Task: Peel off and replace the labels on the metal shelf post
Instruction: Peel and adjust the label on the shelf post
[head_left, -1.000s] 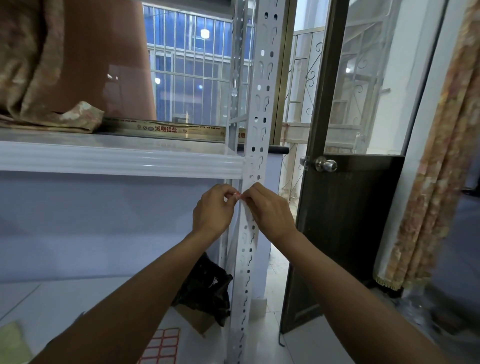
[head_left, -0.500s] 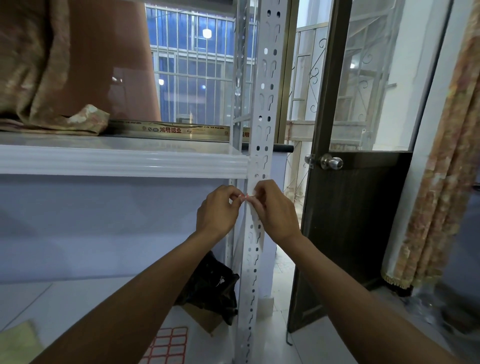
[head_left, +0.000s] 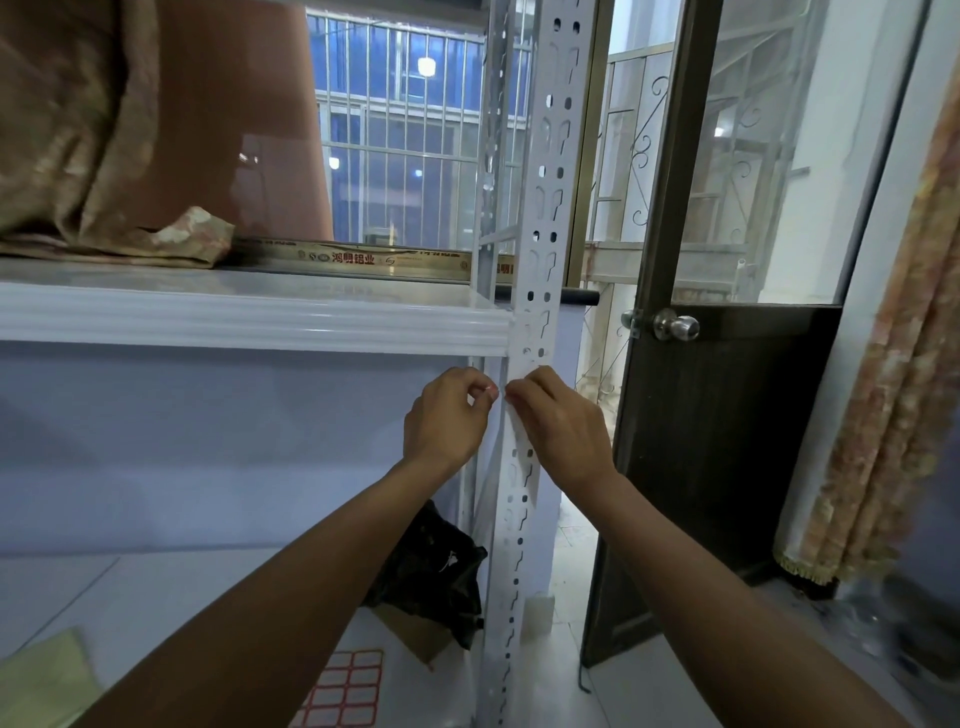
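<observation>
A white perforated metal shelf post (head_left: 545, 218) runs top to bottom through the middle of the view. Both hands meet on it just below the upper shelf. My left hand (head_left: 447, 418) is curled, thumb and forefinger pinched at the post's left edge. My right hand (head_left: 561, 426) lies over the post's front, fingertips pinched beside the left ones. Whatever they pinch is tiny and mostly hidden; a label there cannot be made out. A sheet of red-bordered blank labels (head_left: 345, 688) lies on the lower shelf.
The white upper shelf (head_left: 249, 317) carries bunched patterned cloth (head_left: 78, 156) and a long printed box (head_left: 353, 258). A black bag (head_left: 431, 571) and a yellow-green sheet (head_left: 41, 680) sit on the lower shelf. A dark door with a round knob (head_left: 675, 326) stands right, a curtain (head_left: 883, 364) beyond.
Both hands stay pinched at the same spot on the post. The view has shifted slightly, so the post and door sit a little further right.
</observation>
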